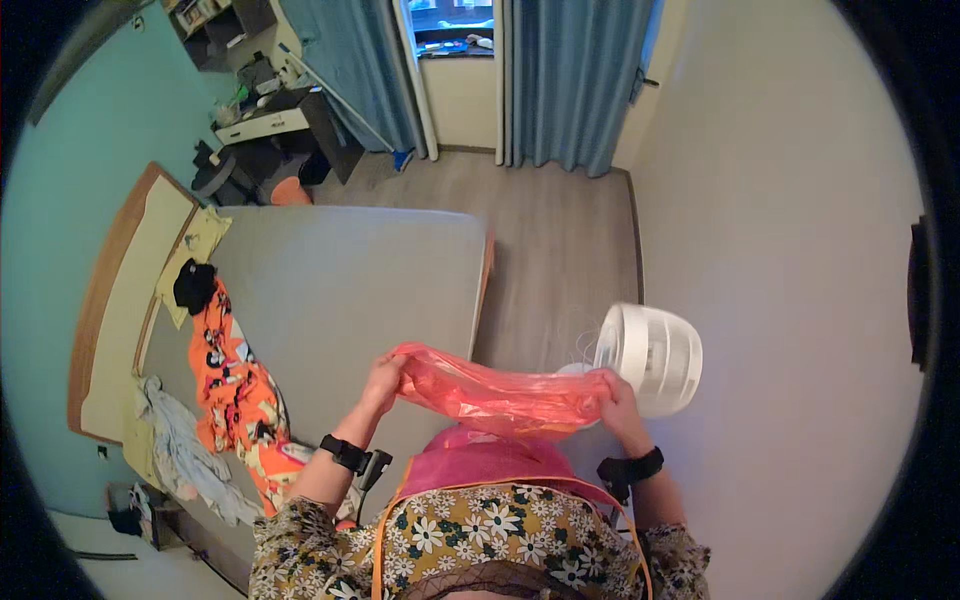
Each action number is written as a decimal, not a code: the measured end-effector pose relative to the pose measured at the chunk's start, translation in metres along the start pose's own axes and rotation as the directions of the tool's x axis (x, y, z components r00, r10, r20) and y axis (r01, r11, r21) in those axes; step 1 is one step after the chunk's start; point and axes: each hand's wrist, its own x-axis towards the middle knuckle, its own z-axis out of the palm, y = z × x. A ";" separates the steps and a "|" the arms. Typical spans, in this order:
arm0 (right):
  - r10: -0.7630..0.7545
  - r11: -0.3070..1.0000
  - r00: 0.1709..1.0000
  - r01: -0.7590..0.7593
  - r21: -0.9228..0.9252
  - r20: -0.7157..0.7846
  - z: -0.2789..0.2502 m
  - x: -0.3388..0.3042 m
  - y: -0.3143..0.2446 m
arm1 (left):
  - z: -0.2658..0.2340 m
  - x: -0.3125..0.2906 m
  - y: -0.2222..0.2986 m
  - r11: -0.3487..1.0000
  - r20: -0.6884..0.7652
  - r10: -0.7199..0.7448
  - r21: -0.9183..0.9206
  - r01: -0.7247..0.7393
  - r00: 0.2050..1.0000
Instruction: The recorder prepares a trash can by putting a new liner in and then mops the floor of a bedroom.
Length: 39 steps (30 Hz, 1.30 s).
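Note:
A thin red plastic bag [490,396] is stretched sideways in front of my body, above a pink apron. At its left end, my left hand [384,380] is closed on the gathered plastic. My right hand [618,398] grips the opposite end, close beside a white standing fan [655,358]. Between the two hands the bag sags a little and looks wrinkled and see-through. Dark straps with small devices sit on both wrists.
To the left stands a bed [350,270] with a bare grey mattress. An orange patterned blanket [235,370] and a pale blue garment [185,440] lie on it. A desk [275,125], an orange bin [290,191] and a leaning mop [350,105] are at the back left. Blue curtains [565,90] flank the window.

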 end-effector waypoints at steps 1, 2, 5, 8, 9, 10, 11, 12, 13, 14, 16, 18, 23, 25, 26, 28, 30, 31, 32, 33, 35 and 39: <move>-0.038 0.999 0.999 0.038 -0.015 -0.030 -0.004 0.007 -0.001 | 0.005 0.025 0.003 0.997 0.028 -0.027 0.076 0.025 0.999; -0.076 0.997 0.995 0.074 -0.034 -0.063 -0.008 0.013 -0.001 | 0.013 0.048 0.008 0.987 0.058 -0.057 0.152 0.047 0.997; -0.054 0.997 0.990 0.059 0.041 -0.132 -0.013 0.030 0.011 | 0.056 0.108 0.043 0.954 0.257 -0.084 0.301 0.003 0.963; 0.122 0.984 0.983 -0.138 -0.114 -0.134 -0.020 0.056 0.008 | 0.094 0.181 0.068 0.903 0.376 -0.142 0.428 -0.036 0.916; 0.120 0.984 0.982 -0.138 -0.113 -0.148 -0.022 0.062 0.004 | 0.106 0.202 0.076 0.900 0.386 -0.139 0.432 -0.046 0.912; 0.218 0.974 0.958 -0.226 -0.022 -0.188 -0.025 0.066 0.002 | 0.119 0.224 0.080 0.875 0.461 -0.152 0.475 -0.098 0.874; 0.301 0.954 0.928 -0.293 0.069 -0.219 -0.027 0.077 0.002 | 0.134 0.252 0.086 0.847 0.531 -0.155 0.506 -0.164 0.833; 0.321 0.946 0.906 -0.295 0.131 -0.275 -0.028 0.082 0.002 | 0.150 0.275 0.085 0.839 0.596 -0.127 0.492 -0.235 0.793; 0.346 0.936 0.880 -0.296 0.193 -0.326 -0.028 0.085 0.003 | 0.168 0.297 0.081 0.829 0.657 -0.104 0.472 -0.299 0.747; 0.382 0.924 0.863 -0.352 0.149 -0.331 -0.033 0.089 0.001 | 0.187 0.315 0.081 0.798 0.719 -0.094 0.469 -0.379 0.689; 0.387 0.922 0.828 -0.340 0.186 -0.406 -0.032 0.095 0.005 | 0.228 0.345 0.088 0.718 0.805 -0.122 0.476 -0.508 0.581; 0.363 0.928 0.808 -0.271 0.255 -0.464 -0.033 0.117 -0.012 | 0.266 0.363 0.094 0.687 0.861 -0.098 0.421 -0.592 0.499; 0.484 0.874 0.788 -0.409 0.264 -0.381 -0.045 0.160 0.007 | 0.312 0.389 0.130 0.689 0.918 -0.059 0.321 -0.649 0.392; 0.461 0.866 0.832 -0.346 0.361 -0.309 -0.062 0.181 0.052 | 0.313 0.425 0.116 0.788 0.959 0.041 0.142 -0.599 0.281; 0.437 0.892 0.836 -0.356 0.277 -0.331 -0.071 0.199 0.068 | 0.317 0.433 0.133 0.794 0.961 0.038 0.138 -0.593 0.274; 0.483 0.876 0.776 -0.432 0.216 -0.406 -0.076 0.259 0.040 | 0.327 0.455 0.167 0.697 0.940 -0.211 0.337 -0.633 0.269; 0.552 0.830 0.770 -0.476 0.290 -0.318 -0.097 0.334 0.000 | 0.328 0.500 0.180 0.717 0.954 -0.098 0.264 -0.645 0.282; 0.632 0.760 0.738 -0.528 0.380 -0.238 -0.112 0.367 -0.004 | 0.330 0.522 0.184 0.724 0.962 -0.012 0.195 -0.662 0.271; 0.604 0.788 0.765 -0.530 0.315 -0.225 -0.126 0.398 0.008 | 0.332 0.540 0.190 0.724 0.952 0.033 0.187 -0.664 0.305; 0.582 0.805 0.790 -0.528 0.270 -0.191 -0.137 0.425 0.028 | 0.329 0.553 0.193 0.715 0.876 0.179 0.198 -0.671 0.449; 0.466 0.866 0.859 -0.394 0.308 -0.211 -0.161 0.488 0.049 | 0.324 0.582 0.210 0.714 0.693 0.358 0.229 -0.662 0.626; 0.449 0.889 0.868 -0.409 0.208 -0.211 -0.183 0.625 0.034 | 0.282 0.647 0.220 0.870 0.180 0.299 0.353 -0.345 0.937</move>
